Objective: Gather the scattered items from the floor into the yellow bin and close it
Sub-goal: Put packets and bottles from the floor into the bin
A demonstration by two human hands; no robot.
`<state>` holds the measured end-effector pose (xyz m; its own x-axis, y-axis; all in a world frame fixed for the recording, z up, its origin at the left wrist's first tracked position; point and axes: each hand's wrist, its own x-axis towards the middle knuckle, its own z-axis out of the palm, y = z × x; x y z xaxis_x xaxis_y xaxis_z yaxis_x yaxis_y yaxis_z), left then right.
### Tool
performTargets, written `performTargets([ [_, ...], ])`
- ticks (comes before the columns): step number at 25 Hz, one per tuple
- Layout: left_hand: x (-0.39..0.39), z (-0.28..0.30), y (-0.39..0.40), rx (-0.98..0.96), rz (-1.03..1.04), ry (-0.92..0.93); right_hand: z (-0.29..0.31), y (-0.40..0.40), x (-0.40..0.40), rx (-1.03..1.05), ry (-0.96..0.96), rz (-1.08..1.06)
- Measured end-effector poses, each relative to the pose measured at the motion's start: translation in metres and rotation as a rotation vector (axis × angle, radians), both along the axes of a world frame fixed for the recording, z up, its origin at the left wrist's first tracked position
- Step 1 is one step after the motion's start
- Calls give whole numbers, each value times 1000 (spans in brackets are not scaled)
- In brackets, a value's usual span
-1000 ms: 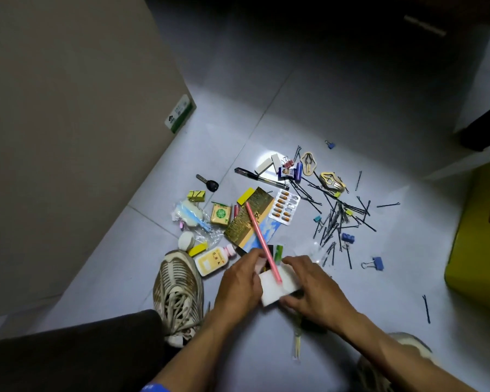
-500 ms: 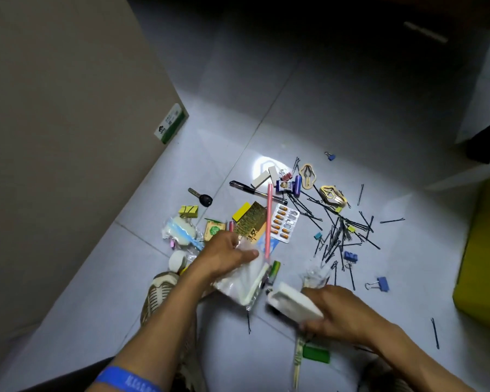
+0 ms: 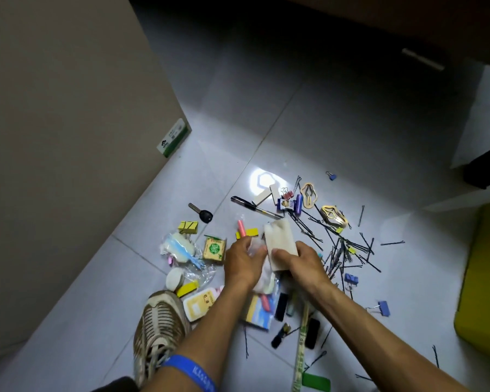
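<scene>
Head view: two hands (left (image 3: 242,264), right (image 3: 303,265)), fingers clasping one white block (image 3: 280,244).

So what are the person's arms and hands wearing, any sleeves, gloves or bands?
Both forearms are bare, with no sleeves or gloves in view. The left wrist carries a blue band with pale lettering too blurred to read. The left hand and right hand show no rings or watch.

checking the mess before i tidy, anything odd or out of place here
Small items are strewn over the floor: hairpins, binder clips, a key, a pen. None are in the yellow bin yet. Both hands, left and right, hold a white block.
</scene>
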<state>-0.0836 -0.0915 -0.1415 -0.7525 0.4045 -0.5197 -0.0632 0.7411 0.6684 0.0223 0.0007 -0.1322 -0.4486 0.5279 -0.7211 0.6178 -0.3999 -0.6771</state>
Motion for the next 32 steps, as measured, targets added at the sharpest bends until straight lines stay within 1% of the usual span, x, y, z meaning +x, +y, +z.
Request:
performTargets([
  [2, 5, 4, 0, 94, 122, -141, -4, -4, 5, -78, 57, -62],
  [4, 7, 7, -1, 132, 185, -171, -4, -5, 8, -167, 149, -163],
  [5, 8, 11, -2, 163, 208, -196, -2, -5, 8, -193, 182, -179],
  [8, 7, 22, -5, 300, 238, -400, 7, -7, 10, -197, 166, -97],
  [10, 3, 27, -10, 339, 155, -442, 14, -12, 9, -121, 160, -23],
  [12, -1, 29, -16, 339, 107, -421, 26, -15, 7, 5, 208, 132],
  [13, -3, 30, -21, 356, 130, -456, 33, -16, 6, 60, 207, 265],
  [14, -4, 32, -26, 379, 163, -506, 39, -15, 5, 154, 163, 458],
  [15, -6, 33, -33, 392, 190, -539, 42, -13, 2, 319, 62, 697],
  [16, -9, 36, -39, 387, 229, -537, 44, -13, 0, 553, -62, 911],
  [17, -16, 39, -46, 375, 282, -502, 45, -13, -3, 785, -140, 986],
  [18, -26, 42, -54, 382, 345, -453, 47, -15, -6, 958, -151, 920],
  [19, -39, 45, -62, 413, 415, -396, 48, -18, -9, 1068, -105, 800],
  [20, -57, 50, -71, 449, 482, -328, 48, -24, -13, 1132, -12, 685],
  [21, -75, 56, -80, 465, 539, -247, 46, -33, -16, 1179, 110, 665],
  [22, -92, 62, -89, 459, 577, -167, 41, -44, -18, 1198, 221, 759],
  [23, -106, 68, -95, 446, 590, -102, 34, -58, -23, 1205, 315, 901],
  [24, -116, 71, -100, 434, 584, -60, 24, -72, -28, 1186, 356, 1081],
  [26, -127, 74, -105, 389, 544, -31, 8, -95, -41, 1140, 338, 1400],
  [27, -128, 74, -107, 373, 542, -35, 4, -103, -46, 1153, 320, 1503],
  [28, -130, 73, -109, 369, 558, -41, 1, -107, -48, 1207, 300, 1538],
  [29, -133, 70, -111, 370, 579, -46, -2, -106, -48, 1258, 310, 1509],
  [30, -134, 67, -112, 376, 602, -51, -1, -101, -47, 1260, 312, 1456],
  [32, -136, 61, -114, 374, 638, -55, 3, -85, -44, 1110, 306, 1272],
])
